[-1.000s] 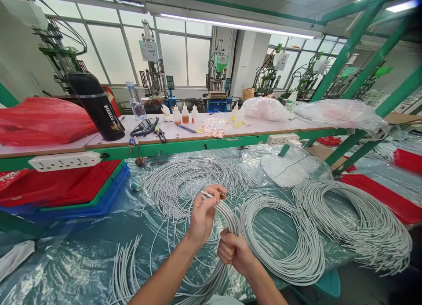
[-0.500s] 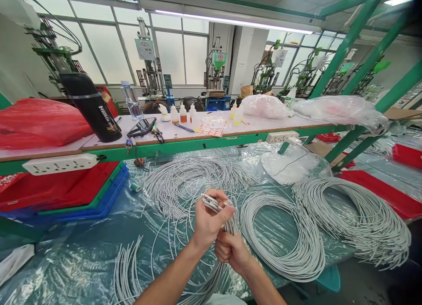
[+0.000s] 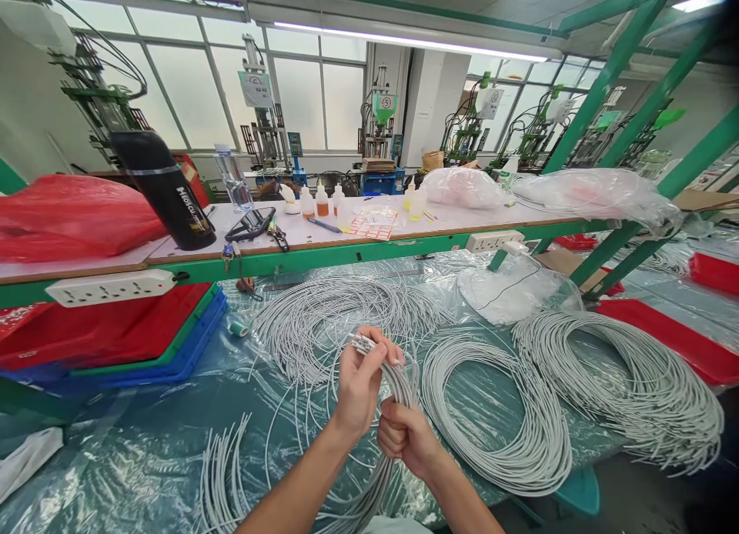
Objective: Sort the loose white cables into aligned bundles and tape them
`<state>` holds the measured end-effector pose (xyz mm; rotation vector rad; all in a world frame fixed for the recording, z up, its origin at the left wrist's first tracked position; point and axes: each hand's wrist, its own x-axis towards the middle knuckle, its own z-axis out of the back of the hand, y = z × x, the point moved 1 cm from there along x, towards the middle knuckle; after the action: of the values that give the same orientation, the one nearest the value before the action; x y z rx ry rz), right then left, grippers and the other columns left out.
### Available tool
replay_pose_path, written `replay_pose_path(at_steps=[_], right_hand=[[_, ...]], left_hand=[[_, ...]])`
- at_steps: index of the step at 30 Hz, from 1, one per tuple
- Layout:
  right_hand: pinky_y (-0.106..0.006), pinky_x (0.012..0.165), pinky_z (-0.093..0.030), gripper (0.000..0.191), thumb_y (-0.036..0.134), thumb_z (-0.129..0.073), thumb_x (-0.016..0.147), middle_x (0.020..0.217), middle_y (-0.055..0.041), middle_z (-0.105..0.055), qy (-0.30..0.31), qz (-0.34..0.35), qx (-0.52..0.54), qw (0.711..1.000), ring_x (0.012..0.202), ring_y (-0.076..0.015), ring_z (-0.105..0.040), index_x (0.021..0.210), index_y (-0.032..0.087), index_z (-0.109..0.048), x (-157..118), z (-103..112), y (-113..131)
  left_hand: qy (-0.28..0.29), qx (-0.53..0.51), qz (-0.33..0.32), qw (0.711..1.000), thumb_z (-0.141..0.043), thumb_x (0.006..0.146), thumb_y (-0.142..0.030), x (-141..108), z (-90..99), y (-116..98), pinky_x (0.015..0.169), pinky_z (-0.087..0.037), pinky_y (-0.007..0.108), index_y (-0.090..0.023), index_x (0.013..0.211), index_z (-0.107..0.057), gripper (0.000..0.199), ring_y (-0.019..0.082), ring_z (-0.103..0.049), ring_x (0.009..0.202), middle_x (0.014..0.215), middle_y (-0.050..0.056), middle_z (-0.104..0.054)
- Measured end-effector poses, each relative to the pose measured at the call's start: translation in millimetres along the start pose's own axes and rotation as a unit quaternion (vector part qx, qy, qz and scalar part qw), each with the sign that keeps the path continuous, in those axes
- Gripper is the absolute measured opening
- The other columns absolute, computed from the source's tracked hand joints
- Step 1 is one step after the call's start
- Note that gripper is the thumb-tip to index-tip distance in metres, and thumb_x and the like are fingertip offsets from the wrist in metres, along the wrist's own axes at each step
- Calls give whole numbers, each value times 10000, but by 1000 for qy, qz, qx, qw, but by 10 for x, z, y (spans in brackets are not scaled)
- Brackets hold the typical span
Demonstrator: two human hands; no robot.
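Note:
A bundle of grey cables (image 3: 399, 382) runs through both hands and bends down toward the table's front edge. My left hand (image 3: 359, 384) is closed round the bundle's upper end, thumb across it, with the cut ends poking out on the left. Just below, my right hand (image 3: 404, 435) is wrapped in a fist round the same bundle. Behind my hands lies a loose pile of grey cable (image 3: 312, 318). A neat cable coil (image 3: 439, 411) rests right of my right hand. More cable ends (image 3: 222, 472) fan out at the lower left.
Another cable coil (image 3: 647, 380) lies at the far right, near a red tray (image 3: 663, 334). Stacked trays (image 3: 190, 326) stand at the left. A shelf (image 3: 323, 248) crosses behind, bearing a black flask (image 3: 165, 191), small bottles (image 3: 322, 200) and plastic bags (image 3: 462, 186).
My left thumb has shifted up and left along the bundle, and the left fingers are drawn closer round its end. My right fist keeps its grip almost in place.

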<state>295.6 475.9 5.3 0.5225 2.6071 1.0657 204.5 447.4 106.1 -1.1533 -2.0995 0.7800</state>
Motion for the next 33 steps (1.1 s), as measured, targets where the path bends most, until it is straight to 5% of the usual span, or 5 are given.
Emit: replay_pose_path(at_steps=[7, 13, 24, 33], right_hand=[[-211, 317, -87, 570, 383, -710, 724, 345, 122, -161, 4, 9, 9, 1000, 300, -30, -85, 495, 235, -210, 7, 34, -23], [-207, 318, -85, 555, 370, -693, 729, 352, 125, -150, 7, 4, 5, 1000, 304, -31, -76, 498, 234, -207, 3, 34, -19], [-204, 307, -84, 532, 350, -673, 674, 335, 120, -155, -24, -10, -15, 1000, 284, -25, -83, 467, 234, -197, 25, -4, 0], [-201, 315, -91, 493, 346, -649, 660, 347, 121, -160, -51, -16, -32, 998, 300, -26, -85, 476, 233, -206, 30, -32, -1]], left_hand=[[-43, 27, -2, 999, -632, 848, -312, 11, 1, 30, 773, -416, 292, -191, 901, -588, 139, 141, -505, 732, 696, -9, -517], [-17, 5, 1, 1000, -678, 802, -312, 18, 33, 40, 718, -388, 274, -185, 910, -589, 189, 126, -465, 694, 693, -21, -475], [20, 128, 11, 992, -786, 712, -312, 65, 60, 81, 589, -355, 222, -194, 955, -646, 305, 87, -404, 589, 637, -59, -437], [-68, 163, -31, 984, -711, 794, -301, 62, 98, 111, 614, -344, 232, -177, 766, -611, 162, 100, -412, 637, 688, -30, -478]])
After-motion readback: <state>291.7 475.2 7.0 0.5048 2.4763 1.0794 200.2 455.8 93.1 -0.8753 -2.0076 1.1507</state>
